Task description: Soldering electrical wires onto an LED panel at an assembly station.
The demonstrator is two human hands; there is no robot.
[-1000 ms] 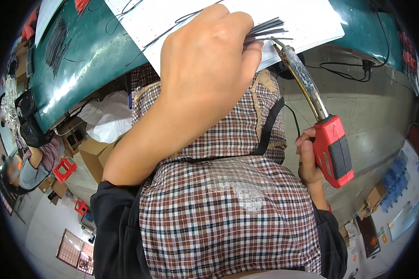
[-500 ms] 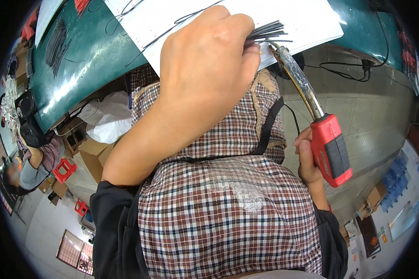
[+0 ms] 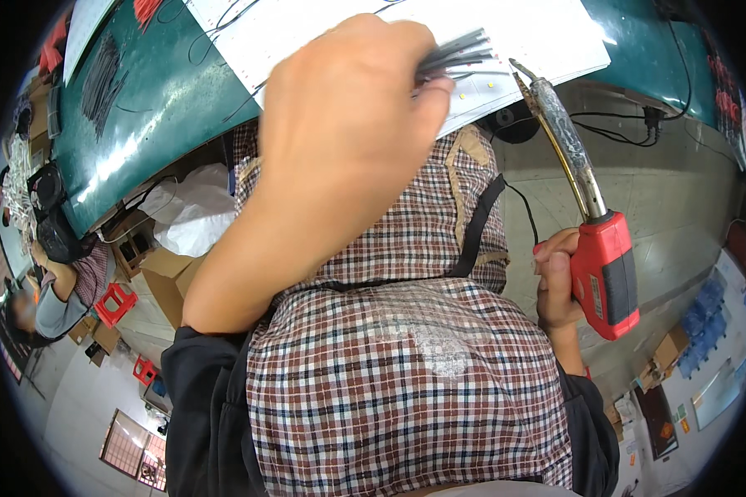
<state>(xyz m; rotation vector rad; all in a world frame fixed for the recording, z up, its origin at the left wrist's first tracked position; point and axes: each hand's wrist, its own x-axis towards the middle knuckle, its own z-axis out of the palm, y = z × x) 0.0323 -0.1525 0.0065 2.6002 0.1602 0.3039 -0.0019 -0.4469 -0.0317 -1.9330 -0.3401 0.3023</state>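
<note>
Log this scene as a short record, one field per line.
Left hand: gripping a bundle of dark strands
Right hand: holding a red-handled soldering iron
Iron tip: beside the strands' ends, apart in the picture
Under the strands: white paper
Surface: green table
Table's left part: a dark pile of thin strands
Clothing: checked apron
Background: red stool, another person at left

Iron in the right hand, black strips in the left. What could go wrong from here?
1. The tip of the soldering iron in the right hand sits close to the left hand; if hot, a slip could burn it.
2. That tip shows over the white paper, so it might scorch it.
3. The black strips fan out at their free ends; a loose grip could let some slip.
</note>
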